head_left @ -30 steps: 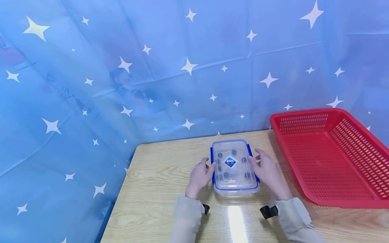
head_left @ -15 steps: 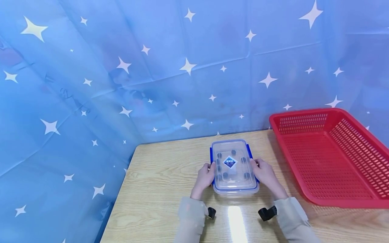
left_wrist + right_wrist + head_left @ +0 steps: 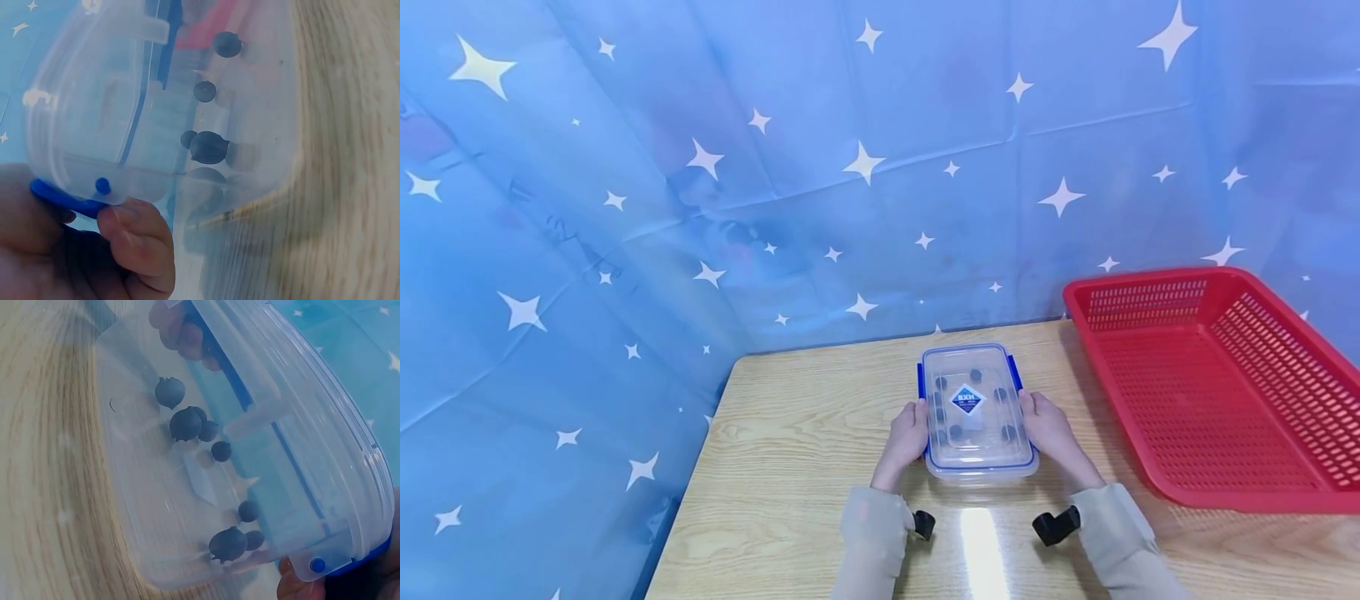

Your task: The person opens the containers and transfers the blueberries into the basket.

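Your left hand (image 3: 904, 435) and right hand (image 3: 1051, 427) grip the clear container (image 3: 988, 417) from either side — fingers curled at its blue latches (image 3: 69, 199). It sits on the wood-grained table (image 3: 805, 417), dark round pieces (image 3: 185, 424) inside. Nearer you than the container, glare (image 3: 985, 550) streaks the tabletop; right of it stands a red basket (image 3: 1210, 417). Behind it hangs creased blue cloth (image 3: 895, 225) — printed with white stars.

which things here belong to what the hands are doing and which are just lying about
Apparently in use:
clear rectangular plastic box with blue clips
round dark berry-like balls inside

Apparently idle:
red perforated plastic basket
blue star-patterned backdrop
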Demonstrator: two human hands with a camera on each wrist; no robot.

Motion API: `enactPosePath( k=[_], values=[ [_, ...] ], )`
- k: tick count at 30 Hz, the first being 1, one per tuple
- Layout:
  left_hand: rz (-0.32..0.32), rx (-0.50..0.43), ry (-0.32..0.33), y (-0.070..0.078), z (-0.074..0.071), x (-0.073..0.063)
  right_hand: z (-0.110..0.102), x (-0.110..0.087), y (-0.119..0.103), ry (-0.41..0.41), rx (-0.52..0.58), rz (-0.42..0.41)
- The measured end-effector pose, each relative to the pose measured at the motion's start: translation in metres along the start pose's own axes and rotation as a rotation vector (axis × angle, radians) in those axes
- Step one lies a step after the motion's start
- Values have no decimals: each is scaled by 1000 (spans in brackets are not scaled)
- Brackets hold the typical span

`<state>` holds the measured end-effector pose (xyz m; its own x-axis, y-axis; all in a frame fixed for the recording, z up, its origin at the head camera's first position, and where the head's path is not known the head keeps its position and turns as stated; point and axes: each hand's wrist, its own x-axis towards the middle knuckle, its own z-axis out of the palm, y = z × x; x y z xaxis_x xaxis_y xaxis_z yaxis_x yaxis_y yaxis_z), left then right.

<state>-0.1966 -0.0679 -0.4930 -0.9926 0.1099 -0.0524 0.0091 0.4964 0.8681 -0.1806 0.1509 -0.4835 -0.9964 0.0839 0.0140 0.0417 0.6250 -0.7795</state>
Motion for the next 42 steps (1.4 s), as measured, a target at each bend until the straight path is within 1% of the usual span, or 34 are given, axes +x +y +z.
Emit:
enactPosePath(
  k=[6,8,13,16,19,21,23,24,25,28,31,33,37,40,42],
  values=[
    [7,21,-2,1,0,0,-1,0,-1,17,-31,-24],
    [10,36,5,1,0,1,-1,1,-2,13,-38,-22],
    [-5,47,19,2,0,3,0,2,-3,3,-34,-9],
    [12,73,66,-1,1,5,2,2,-2,26,-32,-22],
    [49,119,119,-8,2,5,4,0,0,46,-35,-34],
    [57,135,135,-13,3,4,5,-1,1,49,-31,-28],
    [69,127,122,-17,5,4,6,-2,1,51,-30,-21],
    [64,117,115,-19,5,3,6,-2,1,53,-30,-19],
    [54,95,104,-21,6,3,5,-2,0,51,-27,-11],
    [20,28,98,-27,9,3,4,-2,-3,45,-35,-9],
    [-15,-14,99,-31,10,3,3,-2,-4,24,-59,-15],
    [-28,-42,89,-32,10,2,3,-2,-1,23,-50,-7],
    [-65,-79,43,-33,7,0,6,-6,14,26,-3,50],
    [-57,-86,36,-33,6,0,9,-9,22,13,68,90],
    [-61,-115,34,-34,5,1,10,-9,24,0,115,100]
  ],
)
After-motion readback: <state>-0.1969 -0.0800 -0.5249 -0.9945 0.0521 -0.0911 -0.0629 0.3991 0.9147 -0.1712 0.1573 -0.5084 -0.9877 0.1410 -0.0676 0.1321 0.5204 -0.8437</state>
